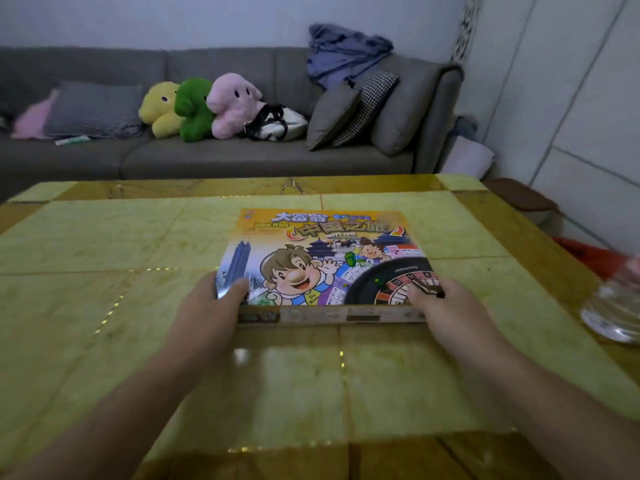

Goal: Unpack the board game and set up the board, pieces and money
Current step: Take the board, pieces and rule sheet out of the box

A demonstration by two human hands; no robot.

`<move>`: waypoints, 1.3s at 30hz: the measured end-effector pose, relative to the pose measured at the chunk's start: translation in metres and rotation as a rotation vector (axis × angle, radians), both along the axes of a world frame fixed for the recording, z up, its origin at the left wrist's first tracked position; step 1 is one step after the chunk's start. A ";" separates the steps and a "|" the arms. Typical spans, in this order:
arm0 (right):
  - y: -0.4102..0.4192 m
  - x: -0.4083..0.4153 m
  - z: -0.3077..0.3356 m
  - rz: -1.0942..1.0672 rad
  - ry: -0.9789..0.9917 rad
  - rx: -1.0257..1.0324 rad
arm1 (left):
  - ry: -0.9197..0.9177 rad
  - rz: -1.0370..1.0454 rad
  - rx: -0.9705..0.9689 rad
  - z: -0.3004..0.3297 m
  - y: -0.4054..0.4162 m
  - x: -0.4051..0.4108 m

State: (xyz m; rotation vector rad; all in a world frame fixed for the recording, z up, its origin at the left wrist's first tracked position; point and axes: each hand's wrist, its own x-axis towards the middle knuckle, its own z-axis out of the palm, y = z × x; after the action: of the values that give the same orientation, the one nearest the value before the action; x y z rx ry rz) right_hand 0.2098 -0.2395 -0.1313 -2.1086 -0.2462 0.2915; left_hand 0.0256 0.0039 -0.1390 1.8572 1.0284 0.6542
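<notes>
A closed board game box point(322, 251) with a cartoon boy and a roulette wheel on its orange lid lies flat on the yellow-green tiled table point(104, 244). My left hand point(211, 303) grips the box's near left corner, thumb on the lid. At the near right corner my right hand point(440, 303) grips the box the same way, thumb on the roulette picture. The lid is on; the board, pieces and money are hidden inside.
A clear glass object point(613, 313) stands at the table's right edge, beside something red point(588, 254). Beyond the table is a grey sofa point(242, 161) with cushions, three plush toys point(197, 107), a bag point(273, 123) and a blue blanket point(346, 53).
</notes>
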 end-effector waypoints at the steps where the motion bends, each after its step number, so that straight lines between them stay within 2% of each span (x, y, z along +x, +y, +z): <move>1: -0.002 -0.002 0.002 -0.007 0.019 -0.019 | 0.011 -0.008 -0.018 0.001 -0.003 -0.003; 10: -0.027 -0.029 0.015 -0.047 0.110 0.176 | -0.107 -0.119 -0.117 0.019 -0.019 -0.037; 22: -0.030 -0.025 0.020 -0.062 0.118 0.207 | -0.133 -0.155 -0.094 0.016 -0.018 -0.027; 28: -0.038 -0.016 0.033 -0.085 0.050 0.242 | -0.182 -0.216 -0.068 0.027 -0.027 -0.013; 35: -0.050 -0.010 0.060 -0.074 0.018 0.447 | -0.263 -0.210 -0.021 0.043 -0.025 -0.016; 39: -0.052 -0.013 0.074 0.001 0.193 0.720 | -0.304 -0.185 -0.015 0.050 -0.016 -0.026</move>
State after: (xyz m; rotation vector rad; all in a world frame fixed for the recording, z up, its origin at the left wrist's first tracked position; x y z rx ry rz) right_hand 0.1967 -0.2912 -0.0570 -1.3608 -0.1987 0.3428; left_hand -0.0003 -0.0121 -0.0894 1.7481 0.6550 0.7856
